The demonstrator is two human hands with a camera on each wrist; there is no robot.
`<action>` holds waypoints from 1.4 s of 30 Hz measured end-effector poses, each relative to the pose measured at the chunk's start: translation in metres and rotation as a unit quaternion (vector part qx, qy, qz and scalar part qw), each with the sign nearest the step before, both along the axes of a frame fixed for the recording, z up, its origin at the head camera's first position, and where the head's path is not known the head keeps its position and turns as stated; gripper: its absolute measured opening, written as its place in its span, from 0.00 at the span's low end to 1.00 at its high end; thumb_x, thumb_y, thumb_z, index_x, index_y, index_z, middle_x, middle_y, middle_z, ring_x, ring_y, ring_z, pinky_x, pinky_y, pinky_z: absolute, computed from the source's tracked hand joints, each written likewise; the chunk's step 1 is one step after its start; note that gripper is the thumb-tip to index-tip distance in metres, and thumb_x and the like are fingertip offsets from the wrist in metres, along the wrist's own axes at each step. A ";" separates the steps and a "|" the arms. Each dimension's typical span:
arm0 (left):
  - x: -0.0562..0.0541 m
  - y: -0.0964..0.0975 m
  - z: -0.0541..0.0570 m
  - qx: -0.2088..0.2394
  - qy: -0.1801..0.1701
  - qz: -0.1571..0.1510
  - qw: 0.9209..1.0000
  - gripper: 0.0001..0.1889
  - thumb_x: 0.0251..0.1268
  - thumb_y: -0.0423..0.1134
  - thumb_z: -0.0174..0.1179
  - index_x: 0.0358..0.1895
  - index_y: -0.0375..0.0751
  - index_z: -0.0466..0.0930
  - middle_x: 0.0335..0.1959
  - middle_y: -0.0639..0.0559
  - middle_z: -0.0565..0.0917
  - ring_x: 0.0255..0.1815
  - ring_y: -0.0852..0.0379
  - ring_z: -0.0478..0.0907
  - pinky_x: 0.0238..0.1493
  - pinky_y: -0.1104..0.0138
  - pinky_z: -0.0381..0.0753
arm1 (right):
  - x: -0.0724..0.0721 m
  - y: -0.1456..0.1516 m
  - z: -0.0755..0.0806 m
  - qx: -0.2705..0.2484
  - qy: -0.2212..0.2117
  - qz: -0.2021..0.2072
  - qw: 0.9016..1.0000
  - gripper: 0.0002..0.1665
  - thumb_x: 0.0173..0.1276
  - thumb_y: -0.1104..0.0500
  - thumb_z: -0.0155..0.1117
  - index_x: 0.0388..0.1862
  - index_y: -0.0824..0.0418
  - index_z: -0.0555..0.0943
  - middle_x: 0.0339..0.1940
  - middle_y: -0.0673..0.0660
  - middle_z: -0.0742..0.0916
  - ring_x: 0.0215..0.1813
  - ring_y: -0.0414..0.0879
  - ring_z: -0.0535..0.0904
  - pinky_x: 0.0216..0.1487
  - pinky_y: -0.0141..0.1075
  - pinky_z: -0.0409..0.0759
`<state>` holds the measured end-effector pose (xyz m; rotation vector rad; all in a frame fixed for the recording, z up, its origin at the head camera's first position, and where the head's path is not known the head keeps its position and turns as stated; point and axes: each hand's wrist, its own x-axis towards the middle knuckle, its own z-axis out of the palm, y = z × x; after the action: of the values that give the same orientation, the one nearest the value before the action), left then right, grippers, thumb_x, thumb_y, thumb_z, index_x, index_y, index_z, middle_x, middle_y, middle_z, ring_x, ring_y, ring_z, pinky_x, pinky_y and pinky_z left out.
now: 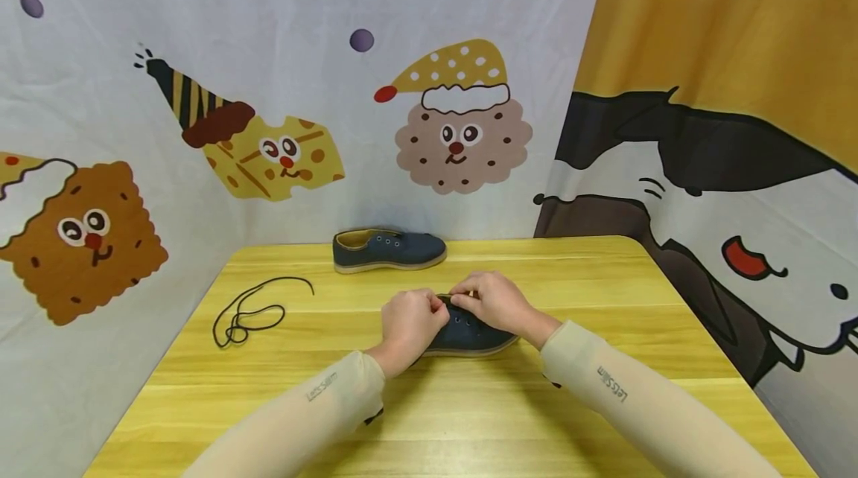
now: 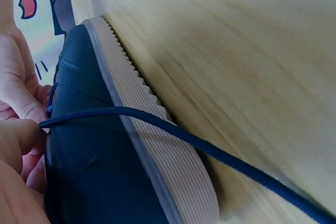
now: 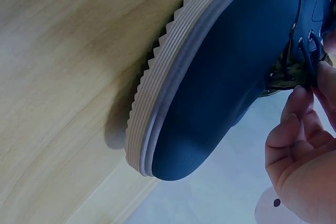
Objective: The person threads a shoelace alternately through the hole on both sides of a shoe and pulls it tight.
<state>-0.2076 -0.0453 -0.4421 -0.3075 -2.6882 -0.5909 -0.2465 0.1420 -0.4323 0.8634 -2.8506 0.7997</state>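
A navy blue shoe with a ridged pale sole stands on the table, its toe to the right. My left hand is over the heel side of its opening and pinches a dark blue shoelace. From those fingertips the lace runs down across the shoe's side and past the sole. On the toe side, my right hand has its fingertips at the eyelets and tongue, pinching the lace there. In the right wrist view, a lace loop passes through the metal eyelets beside these fingers.
A second navy shoe, with bare eyelets, stands at the back edge of the table. To the left lies a loose dark shoelace in loops. Behind the table hangs a printed cloth with cartoon figures.
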 end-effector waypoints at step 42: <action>-0.060 -0.025 0.027 0.137 -0.318 -0.119 0.931 0.12 0.66 0.50 0.63 0.35 0.48 0.90 0.31 0.56 0.85 0.26 0.56 0.74 0.28 0.65 0.71 | 0.006 0.001 -0.004 0.012 0.043 0.030 0.999 0.12 0.71 0.54 0.63 0.51 0.47 0.86 0.41 0.42 0.83 0.34 0.35 0.77 0.33 0.33 0.76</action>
<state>-0.2677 -0.0703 -0.4154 -0.4258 -3.1299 -1.3214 -0.2403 0.1426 -0.4359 0.9652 -2.7772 0.7183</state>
